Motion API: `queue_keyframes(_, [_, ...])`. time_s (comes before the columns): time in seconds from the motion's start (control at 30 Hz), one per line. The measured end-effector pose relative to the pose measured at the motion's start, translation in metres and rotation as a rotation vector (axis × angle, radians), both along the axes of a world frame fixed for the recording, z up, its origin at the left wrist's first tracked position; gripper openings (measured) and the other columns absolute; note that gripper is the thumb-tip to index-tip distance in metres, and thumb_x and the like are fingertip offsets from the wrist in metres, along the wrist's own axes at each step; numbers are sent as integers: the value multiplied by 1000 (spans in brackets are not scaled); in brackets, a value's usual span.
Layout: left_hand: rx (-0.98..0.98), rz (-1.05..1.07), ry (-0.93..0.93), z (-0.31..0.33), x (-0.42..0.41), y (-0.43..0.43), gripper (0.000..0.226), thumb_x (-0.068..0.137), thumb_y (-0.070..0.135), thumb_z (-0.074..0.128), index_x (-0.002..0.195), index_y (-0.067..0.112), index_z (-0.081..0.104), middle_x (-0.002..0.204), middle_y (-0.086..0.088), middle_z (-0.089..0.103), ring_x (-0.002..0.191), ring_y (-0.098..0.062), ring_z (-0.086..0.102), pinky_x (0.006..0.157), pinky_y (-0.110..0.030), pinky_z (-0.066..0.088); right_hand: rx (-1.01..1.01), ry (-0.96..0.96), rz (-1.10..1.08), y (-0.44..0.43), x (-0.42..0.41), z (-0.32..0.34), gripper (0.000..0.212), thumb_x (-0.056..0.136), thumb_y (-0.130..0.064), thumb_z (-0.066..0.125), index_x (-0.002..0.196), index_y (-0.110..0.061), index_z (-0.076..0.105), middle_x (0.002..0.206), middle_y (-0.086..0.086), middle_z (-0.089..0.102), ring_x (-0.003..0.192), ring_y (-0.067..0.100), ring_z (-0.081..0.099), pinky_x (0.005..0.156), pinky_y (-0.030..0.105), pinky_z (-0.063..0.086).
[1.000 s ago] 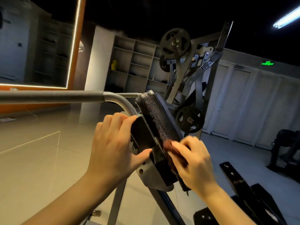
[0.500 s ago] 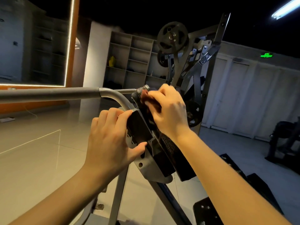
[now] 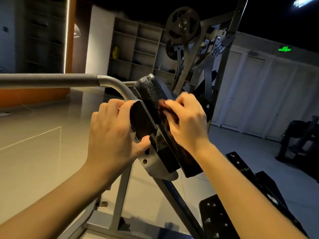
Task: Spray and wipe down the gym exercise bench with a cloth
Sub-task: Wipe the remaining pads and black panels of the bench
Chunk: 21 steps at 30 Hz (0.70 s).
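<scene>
A black padded bench rest stands tilted on a grey metal bracket at the middle of the view. My left hand grips the back plate of the pad, fingers over its top edge and thumb underneath. My right hand holds a dark reddish cloth and presses it against the pad's cracked black face, about halfway down. Most of the cloth is hidden under my fingers. No spray bottle is in view.
A grey padded handlebar runs in from the left and curves down behind the pad. Behind stands a machine with weight plates. Black plates lie low at the right. Shelving lines the back wall.
My right hand has slid the cloth down from the pad's top edge to its middle, after going up from the lower part. My left hand keeps its grip.
</scene>
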<state>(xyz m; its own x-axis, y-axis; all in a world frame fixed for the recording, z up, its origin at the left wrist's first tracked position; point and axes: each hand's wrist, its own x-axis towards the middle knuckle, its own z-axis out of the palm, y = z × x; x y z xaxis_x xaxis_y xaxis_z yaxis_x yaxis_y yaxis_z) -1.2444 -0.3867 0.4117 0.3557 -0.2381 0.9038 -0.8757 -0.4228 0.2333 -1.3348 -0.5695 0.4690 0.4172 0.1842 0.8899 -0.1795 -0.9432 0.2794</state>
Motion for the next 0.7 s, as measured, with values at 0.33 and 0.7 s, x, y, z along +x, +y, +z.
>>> queue_keyframes(0.33, [-38,-27,-21,-4,2,-3,79,71,53,80,131,10,53,119,-13,52,103,-27,43,80,-37,37,73,228,-76,-36,-98,-131,30,99,-32,59,115,-10,70,98,4,58,82,20,56,66,28,50])
queue_keyframes(0.7, [-6,-19,-15,-1,0,2,81,67,54,86,130,16,54,115,-5,53,97,-21,45,77,-31,39,-4,-20,7,25,37,46,21,96,-25,65,111,-12,72,94,7,55,83,22,51,68,37,47])
